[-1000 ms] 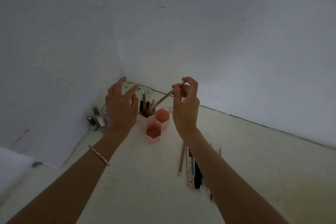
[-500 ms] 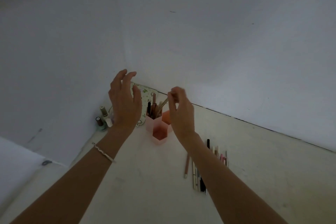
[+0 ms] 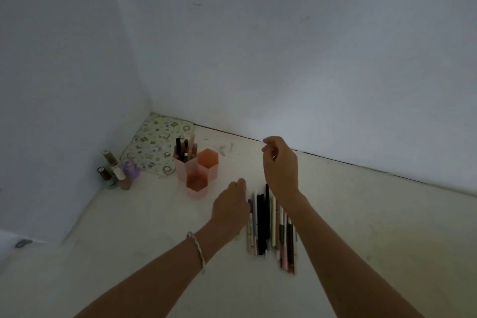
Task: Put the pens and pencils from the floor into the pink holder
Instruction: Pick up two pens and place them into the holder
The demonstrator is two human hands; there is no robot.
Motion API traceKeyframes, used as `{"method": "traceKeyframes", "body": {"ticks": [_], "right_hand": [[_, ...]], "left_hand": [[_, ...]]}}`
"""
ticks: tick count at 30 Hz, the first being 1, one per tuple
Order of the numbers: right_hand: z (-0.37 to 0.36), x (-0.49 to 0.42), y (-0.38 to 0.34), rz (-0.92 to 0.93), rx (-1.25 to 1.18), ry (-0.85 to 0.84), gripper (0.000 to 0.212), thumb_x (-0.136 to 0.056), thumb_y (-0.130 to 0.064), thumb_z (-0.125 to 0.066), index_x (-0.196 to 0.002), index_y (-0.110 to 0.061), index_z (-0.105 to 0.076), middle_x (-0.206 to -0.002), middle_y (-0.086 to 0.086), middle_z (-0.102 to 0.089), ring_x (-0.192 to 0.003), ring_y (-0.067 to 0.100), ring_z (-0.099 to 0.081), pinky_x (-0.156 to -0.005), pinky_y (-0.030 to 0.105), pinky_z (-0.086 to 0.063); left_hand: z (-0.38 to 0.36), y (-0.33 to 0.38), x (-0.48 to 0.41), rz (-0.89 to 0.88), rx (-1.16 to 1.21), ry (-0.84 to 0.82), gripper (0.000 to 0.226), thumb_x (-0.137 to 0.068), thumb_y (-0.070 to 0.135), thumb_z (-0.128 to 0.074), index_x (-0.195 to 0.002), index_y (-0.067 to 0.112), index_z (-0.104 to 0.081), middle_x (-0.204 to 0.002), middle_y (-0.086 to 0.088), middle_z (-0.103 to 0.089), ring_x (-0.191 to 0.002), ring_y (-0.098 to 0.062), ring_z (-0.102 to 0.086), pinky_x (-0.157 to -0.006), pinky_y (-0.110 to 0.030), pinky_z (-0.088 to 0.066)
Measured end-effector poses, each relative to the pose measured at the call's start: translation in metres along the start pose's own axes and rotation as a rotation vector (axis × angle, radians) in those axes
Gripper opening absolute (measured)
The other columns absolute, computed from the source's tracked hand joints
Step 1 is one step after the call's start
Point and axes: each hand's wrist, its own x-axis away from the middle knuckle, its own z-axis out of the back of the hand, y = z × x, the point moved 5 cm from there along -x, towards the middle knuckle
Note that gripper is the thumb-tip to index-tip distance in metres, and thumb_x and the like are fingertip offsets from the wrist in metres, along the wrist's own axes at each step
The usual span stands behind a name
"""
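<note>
Small nail polish bottles (image 3: 113, 171) cluster in the corner beside a flat patterned mat (image 3: 154, 142).

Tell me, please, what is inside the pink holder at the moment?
The pink holder has three cups. The rear-left one holds several pens and pencils standing in it. The other two look empty, though their walls hide part of each bottom.

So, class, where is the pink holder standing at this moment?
In the head view, the pink holder stands on the floor left of centre, near the corner, in front of the patterned mat, with nail polish bottles to its left.
</note>
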Motion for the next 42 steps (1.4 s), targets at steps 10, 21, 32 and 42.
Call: {"method": "traceKeyframes", "body": {"ticks": [10, 21, 32, 42], "right_hand": [[-0.004, 0.03, 0.057, -0.076, 0.17, -0.207, 0.019, -0.097, -0.011, -0.047, -0.109, -0.016, -0.062, -0.074, -0.004, -0.062, -0.054, 0.006, -0.052, -0.055, 0.018, -0.044], [-0.089, 0.056, 0.075, 0.021, 0.685, -0.53, 0.024, -0.095, -0.014, -0.047, -0.118, -0.01, -0.052, -0.102, 0.011, -0.067, -0.101, 0.028, -0.054, -0.085, 0.036, -0.044], [-0.03, -0.023, -0.012, -0.048, -0.064, 0.026, 0.017, -0.091, -0.011, -0.052, -0.106, -0.02, -0.055, -0.072, -0.002, -0.061, -0.058, 0.01, -0.053, -0.058, 0.022, -0.043], [-0.025, -0.022, -0.098, 0.192, -0.415, 0.22, 0.017, -0.098, -0.01, -0.05, -0.113, -0.018, -0.049, -0.1, -0.003, -0.06, -0.082, 0.013, -0.064, -0.075, 0.015, -0.05]], "left_hand": [[-0.027, -0.014, -0.009, 0.225, 0.004, -0.054, 0.061, -0.096, 0.013, -0.052, -0.149, 0.012, -0.021, -0.118, -0.011, -0.057, -0.097, -0.024, -0.065, -0.08, -0.033, -0.055], [0.088, -0.013, -0.021, -0.005, 0.47, 0.256, 0.095, -0.079, 0.008, -0.066, -0.15, 0.045, -0.014, -0.082, -0.001, -0.058, -0.068, -0.015, -0.061, -0.061, -0.028, -0.059], [0.175, -0.095, -0.031, -0.013, 0.5, 0.804, 0.085, -0.086, 0.003, -0.063, -0.15, 0.035, -0.018, -0.093, 0.009, -0.06, -0.072, -0.001, -0.065, -0.064, -0.007, -0.052], [0.149, -0.117, -0.025, 0.036, 0.06, 0.813, 0.038, -0.097, 0.02, -0.046, -0.128, 0.007, -0.061, -0.131, -0.018, -0.055, -0.122, -0.032, -0.049, -0.104, -0.041, -0.039]]}}
